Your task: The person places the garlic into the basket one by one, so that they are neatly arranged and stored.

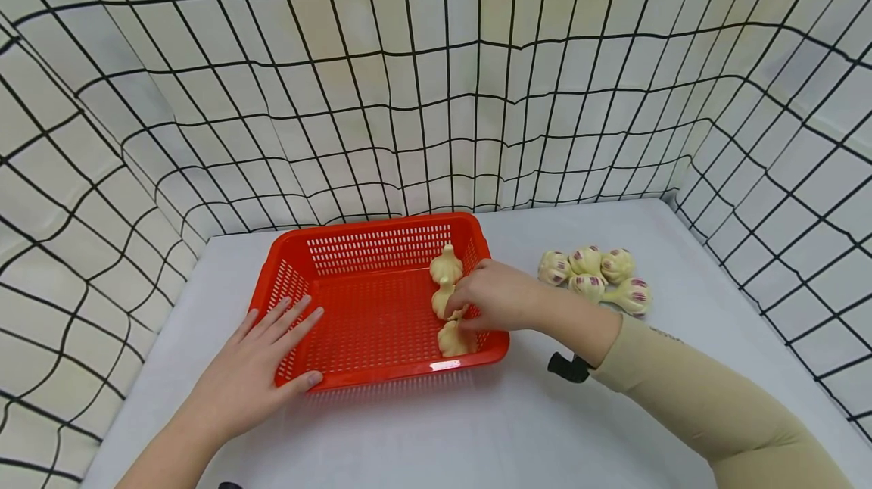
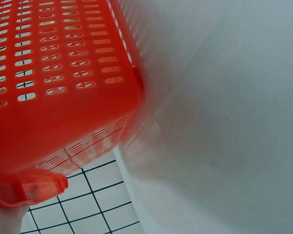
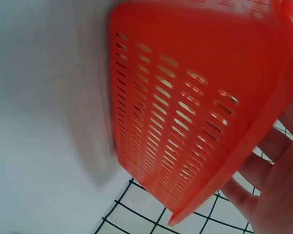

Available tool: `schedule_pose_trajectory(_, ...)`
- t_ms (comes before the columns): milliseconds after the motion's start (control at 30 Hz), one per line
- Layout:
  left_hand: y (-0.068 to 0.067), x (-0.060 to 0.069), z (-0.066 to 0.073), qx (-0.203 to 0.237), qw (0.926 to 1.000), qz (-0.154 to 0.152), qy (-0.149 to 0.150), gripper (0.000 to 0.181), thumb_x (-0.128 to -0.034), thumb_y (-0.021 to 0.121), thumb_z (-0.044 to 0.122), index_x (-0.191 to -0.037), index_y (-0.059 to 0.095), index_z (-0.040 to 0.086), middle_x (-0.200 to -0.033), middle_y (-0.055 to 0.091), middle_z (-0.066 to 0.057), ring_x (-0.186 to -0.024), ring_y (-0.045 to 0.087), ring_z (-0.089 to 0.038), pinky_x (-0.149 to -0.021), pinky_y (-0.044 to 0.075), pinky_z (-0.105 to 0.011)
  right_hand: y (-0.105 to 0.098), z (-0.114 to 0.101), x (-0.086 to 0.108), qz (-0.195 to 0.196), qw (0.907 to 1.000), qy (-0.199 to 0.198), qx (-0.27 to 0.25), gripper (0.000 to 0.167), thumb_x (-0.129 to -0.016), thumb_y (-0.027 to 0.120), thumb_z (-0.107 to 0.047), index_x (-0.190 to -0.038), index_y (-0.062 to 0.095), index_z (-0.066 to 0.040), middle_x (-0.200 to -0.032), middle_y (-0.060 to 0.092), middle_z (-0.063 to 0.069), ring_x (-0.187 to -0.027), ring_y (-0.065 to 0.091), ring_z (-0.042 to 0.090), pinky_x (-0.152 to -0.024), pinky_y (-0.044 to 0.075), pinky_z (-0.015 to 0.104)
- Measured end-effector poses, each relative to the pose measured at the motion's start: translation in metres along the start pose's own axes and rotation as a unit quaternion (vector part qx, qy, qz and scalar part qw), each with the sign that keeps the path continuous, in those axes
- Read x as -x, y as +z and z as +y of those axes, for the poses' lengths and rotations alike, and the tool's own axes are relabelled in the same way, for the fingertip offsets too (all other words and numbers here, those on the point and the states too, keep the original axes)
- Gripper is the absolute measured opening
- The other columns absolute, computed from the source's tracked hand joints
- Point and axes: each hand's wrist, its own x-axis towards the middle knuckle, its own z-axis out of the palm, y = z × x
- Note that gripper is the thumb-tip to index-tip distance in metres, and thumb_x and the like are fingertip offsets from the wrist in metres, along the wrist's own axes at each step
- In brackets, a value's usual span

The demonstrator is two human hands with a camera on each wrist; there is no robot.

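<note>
A red perforated basket [image 1: 368, 377] stands on the white table, with several pale garlic bulbs [image 1: 446, 265] lined up along its right inner side. My right hand [image 1: 500, 296] reaches over the right rim, its bent fingers around the middle bulb [image 1: 443, 300]; how firmly they hold it is hidden. In the right wrist view, the fingers of that hand [image 3: 278, 180] extend past the rim of the basket [image 3: 195, 97]. My left hand [image 1: 252, 368] rests with fingers spread on the basket's left front corner. The left wrist view shows the basket's outer wall [image 2: 63, 107], with little of the hand.
Several purple-streaked garlic bulbs [image 1: 587, 262] lie grouped on the table [image 1: 545, 428], right of the basket. White cloth walls with black netting [image 1: 436, 80] surround the table at the back and sides. A small black object [image 1: 568, 368] shows beneath the right wrist.
</note>
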Motion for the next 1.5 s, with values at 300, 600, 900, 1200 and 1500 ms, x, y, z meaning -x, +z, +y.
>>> schedule_pose_trajectory(300, 0.000, 0.000, 0.000, 0.001, 1.0000, -0.002, -0.003, 0.086, -0.0871, 0.054, 0.071, -0.155, 0.036, 0.022, -0.160, 0.032, -0.008, -0.143, 0.030, -0.039, -0.122, -0.006, -0.043, -0.018, 0.009, 0.007, 0.033, 0.9992, 0.023, -0.004, 0.025, -0.088, 0.076, -0.032, -0.110, 0.077, -0.023, -0.105, 0.074, -0.008, -0.099, 0.066, 0.010, -0.096, 0.043, 0.039)
schedule_pose_trajectory(600, 0.001, 0.000, -0.001, 0.002, 1.0000, 0.003, 0.000, 0.085, -0.0869, 0.054, 0.071, -0.154, 0.038, 0.021, -0.160, 0.031, -0.008, -0.144, 0.030, -0.038, -0.122, -0.006, -0.043, -0.042, 0.026, 0.031, 0.070, 0.9948, 0.073, -0.016, 0.027, -0.088, 0.076, -0.030, -0.115, 0.075, -0.025, -0.110, 0.072, -0.010, -0.106, 0.062, 0.012, -0.099, 0.045, 0.040)
schedule_pose_trajectory(900, 0.001, 0.000, -0.001, 0.002, 1.0000, 0.004, 0.003, 0.085, -0.0873, 0.054, 0.071, -0.155, 0.037, 0.021, -0.160, 0.031, -0.007, -0.144, 0.030, -0.038, -0.122, -0.004, -0.045, -0.038, 0.054, 0.064, 0.081, 0.9857, 0.142, -0.041, 0.028, -0.087, 0.077, -0.030, -0.115, 0.075, -0.026, -0.114, 0.069, -0.006, -0.110, 0.062, 0.018, -0.093, 0.053, 0.042)
schedule_pose_trajectory(1200, 0.000, -0.001, -0.001, 0.000, 1.0000, -0.004, -0.002, 0.086, -0.0871, 0.054, 0.072, -0.155, 0.036, 0.022, -0.160, 0.031, -0.007, -0.144, 0.029, -0.039, -0.122, -0.006, -0.045, -0.016, 0.085, 0.115, 0.079, 0.9750, 0.194, -0.073, 0.026, -0.089, 0.075, -0.027, -0.114, 0.075, -0.022, -0.117, 0.068, -0.001, -0.114, 0.061, 0.026, -0.098, 0.048, 0.052)
schedule_pose_trajectory(1500, 0.000, 0.001, 0.001, 0.004, 1.0000, -0.004, 0.000, 0.086, -0.0873, 0.054, 0.071, -0.156, 0.035, 0.022, -0.160, 0.031, -0.008, -0.143, 0.030, -0.039, -0.122, -0.006, -0.044, -0.004, 0.102, 0.153, 0.081, 0.9691, 0.225, -0.060, 0.028, -0.089, 0.075, -0.024, -0.116, 0.074, -0.016, -0.122, 0.067, 0.005, -0.123, 0.057, 0.035, -0.101, 0.044, 0.056)
